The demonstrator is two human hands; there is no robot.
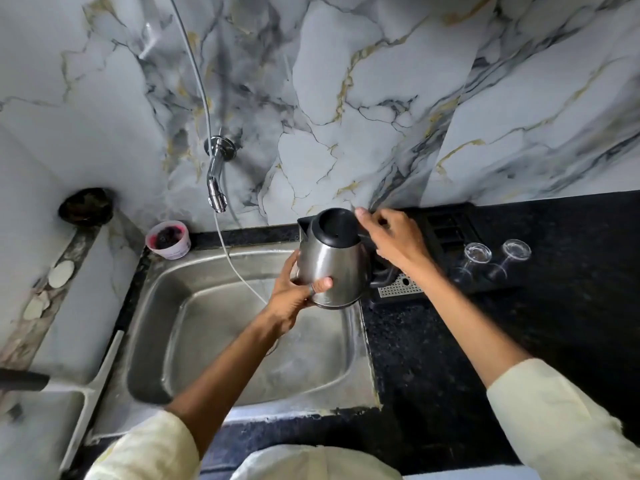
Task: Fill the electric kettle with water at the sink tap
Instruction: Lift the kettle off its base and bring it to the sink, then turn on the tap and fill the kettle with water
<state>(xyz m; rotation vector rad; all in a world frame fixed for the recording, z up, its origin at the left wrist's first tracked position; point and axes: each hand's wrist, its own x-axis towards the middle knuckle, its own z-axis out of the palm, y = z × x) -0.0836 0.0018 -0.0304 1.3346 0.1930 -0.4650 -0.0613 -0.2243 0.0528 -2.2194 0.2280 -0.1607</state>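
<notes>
Electric kettle (329, 268), steel body w/ black lid (337, 225), is held in the air over the right rear corner of the sink (242, 341), tilted a bit, spout toward the tap side. Lid looks closed. It's not under the tap (216, 181) yet; tap sits well apart, up and to the left on the marble wall, and no water shows running.

Left hand (294, 296) cups the kettle's lower body from the left/front: fingers (320, 284) wrapped and pressed on the steel, thumb across the front. Right hand (394, 240) is at the top right, by the lid edge and handle; its fingers are loosely curled, thumb tip touching or just beside the lid rim. Can't tell if it's pinching the handle or a lid release, since the hand hides that part.

Step in hand, as I judge it: bringing the kettle to the tap and getting the lid open. Fill itself not begun. Next move calls for lid up, then shifting kettle left so the opening sits below the tap mouth, then turning the tap on, prob. w/ one hand freed while the other carries the weight.

Outward: thin hose (239, 271) hangs into the sink beside the kettle; pink tub (168, 239) at sink's back left; two upturned glasses (491, 258) on the black desk (450, 358) to the right.
</notes>
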